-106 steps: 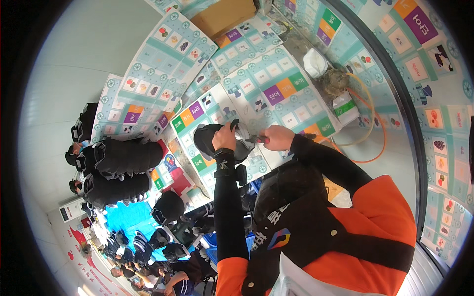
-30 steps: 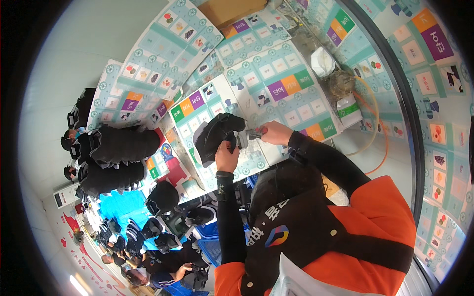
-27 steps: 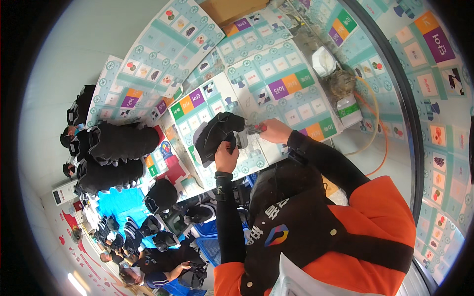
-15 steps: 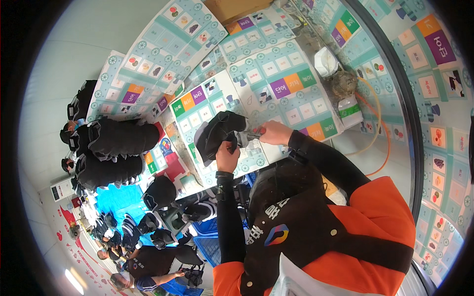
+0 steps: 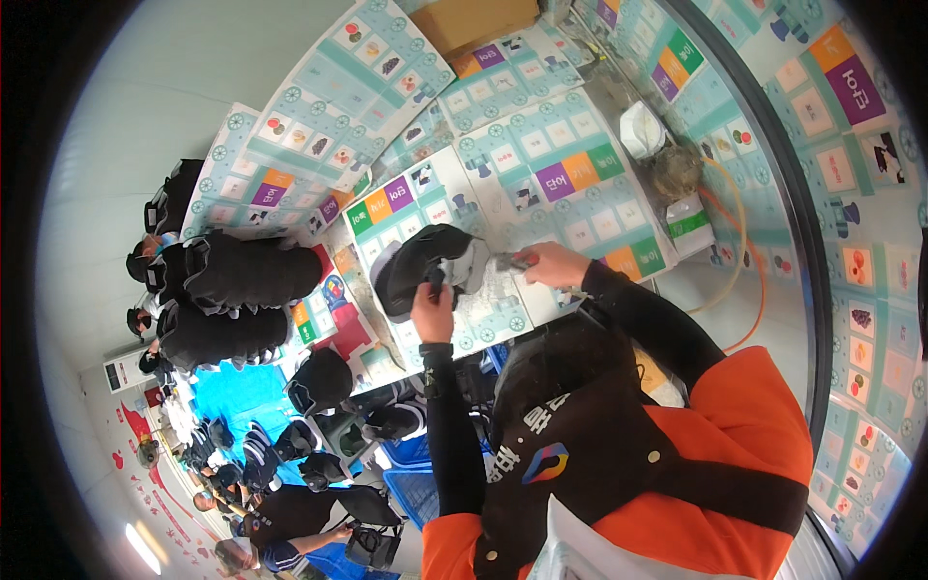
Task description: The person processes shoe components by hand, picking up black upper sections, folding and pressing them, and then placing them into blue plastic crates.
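My left hand (image 5: 433, 314) is closed on the near edge of a black cap (image 5: 406, 271) with a grey patch facing right. The cap is held tilted just above the sheet-covered table (image 5: 498, 290). To its right, my right hand (image 5: 559, 265) pinches a small hand tool (image 5: 516, 260) with a dark and reddish grip and a blurred grey end. A small gap shows between the tool's end and the cap. What kind of tool it is, I cannot make out.
Nested stacks of black caps (image 5: 246, 275) stand at the left. More caps (image 5: 396, 420) lie beside blue crates (image 5: 416, 493) below the table. At the far right are a white container (image 5: 641, 130) and an orange hose (image 5: 759, 285). A co-worker (image 5: 285, 556) is at lower left.
The tool in my right hand has moved from against the cap to a little right of it. My left hand has turned the cap, so more of its grey patch shows.
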A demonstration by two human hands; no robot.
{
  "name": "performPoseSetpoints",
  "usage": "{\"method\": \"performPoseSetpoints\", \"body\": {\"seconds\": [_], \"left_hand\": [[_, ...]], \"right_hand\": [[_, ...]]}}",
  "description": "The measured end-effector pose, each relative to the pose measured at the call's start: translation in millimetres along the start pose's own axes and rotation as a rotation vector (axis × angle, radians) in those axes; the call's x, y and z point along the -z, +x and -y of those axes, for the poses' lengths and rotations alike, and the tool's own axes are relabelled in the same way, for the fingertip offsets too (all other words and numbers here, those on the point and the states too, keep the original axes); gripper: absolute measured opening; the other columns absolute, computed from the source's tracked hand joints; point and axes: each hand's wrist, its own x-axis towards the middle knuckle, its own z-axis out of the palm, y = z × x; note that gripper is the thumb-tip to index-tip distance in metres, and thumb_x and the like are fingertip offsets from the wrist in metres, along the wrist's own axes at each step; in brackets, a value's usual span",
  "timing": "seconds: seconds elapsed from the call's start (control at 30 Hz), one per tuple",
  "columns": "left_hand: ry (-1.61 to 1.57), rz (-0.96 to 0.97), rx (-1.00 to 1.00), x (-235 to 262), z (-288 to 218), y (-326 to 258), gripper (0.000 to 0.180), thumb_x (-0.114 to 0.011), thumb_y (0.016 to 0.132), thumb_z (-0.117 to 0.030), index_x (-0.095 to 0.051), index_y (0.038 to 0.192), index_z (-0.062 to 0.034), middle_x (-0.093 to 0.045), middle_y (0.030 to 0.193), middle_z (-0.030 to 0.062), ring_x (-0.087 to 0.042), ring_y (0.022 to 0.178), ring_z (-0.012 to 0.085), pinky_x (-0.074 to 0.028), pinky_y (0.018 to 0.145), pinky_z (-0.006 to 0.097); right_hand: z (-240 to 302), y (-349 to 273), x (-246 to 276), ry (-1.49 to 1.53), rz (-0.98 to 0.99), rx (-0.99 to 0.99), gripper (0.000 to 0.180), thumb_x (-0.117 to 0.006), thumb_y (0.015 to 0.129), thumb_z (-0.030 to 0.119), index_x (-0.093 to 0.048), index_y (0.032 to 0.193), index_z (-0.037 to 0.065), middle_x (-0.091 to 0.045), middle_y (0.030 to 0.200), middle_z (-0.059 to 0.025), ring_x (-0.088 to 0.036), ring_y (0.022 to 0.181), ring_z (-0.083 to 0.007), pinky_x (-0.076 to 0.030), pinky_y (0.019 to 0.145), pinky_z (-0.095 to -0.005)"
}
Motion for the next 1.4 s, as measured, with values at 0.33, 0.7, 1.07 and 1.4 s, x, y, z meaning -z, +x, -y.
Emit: {"method": "performPoseSetpoints", "body": {"seconds": [0.33,0.7,1.07,1.4], "left_hand": [[-0.292,-0.049,0.191,63.9,-5.3,-16.4,0.03,-0.063,0.101,-0.024,-0.064,0.108,0.0048,-0.069,0.091,0.0062,-0.057,0.08,0.0104,-0.047,0.07,0.029],[-0.614,0.034,0.23,55.2,-31.3,-11.0,0.029,-0.062,0.102,-0.018,-0.062,0.123,0.0021,-0.069,0.105,0.0035,-0.061,0.097,0.0112,-0.049,0.083,0.027],[-0.793,0.108,0.192,74.5,-7.3,-12.6,0.029,-0.057,0.104,-0.017,-0.062,0.127,-0.0009,-0.069,0.114,0.0068,-0.065,0.106,0.0154,-0.055,0.087,0.029],[-0.537,0.001,0.251,60.4,-26.4,10.4,0.027,-0.063,0.101,-0.021,-0.067,0.114,0.0023,-0.067,0.097,0.0006,-0.058,0.086,0.0075,-0.045,0.075,0.023]], "right_hand": [[-133.4,21.2,22.5,-0.885,-0.629,0.051,0.055,-0.065,0.086,0.017,-0.045,0.128,-0.011,-0.06,0.108,-0.0281,-0.058,0.104,-0.0456,-0.05,0.093,-0.0474],[42.5,18.8,-8.5,-0.127,-0.489,0.295,0.042,-0.057,0.103,0.035,-0.067,0.093,-0.004,-0.067,0.082,-0.0183,-0.065,0.081,-0.0347,-0.047,0.073,-0.0442],[64.6,22.6,14.1,0.203,-0.271,0.172,0.059,-0.059,0.1,0.047,-0.066,0.075,-0.007,-0.059,0.062,-0.0165,-0.057,0.059,-0.0216,-0.046,0.061,-0.0375],[-77.8,66.4,23.2,-0.572,-0.507,-0.066,0.034,-0.065,0.09,0.036,-0.068,0.094,0.002,-0.069,0.087,-0.0176,-0.069,0.083,-0.0371,-0.053,0.078,-0.0497]]}}
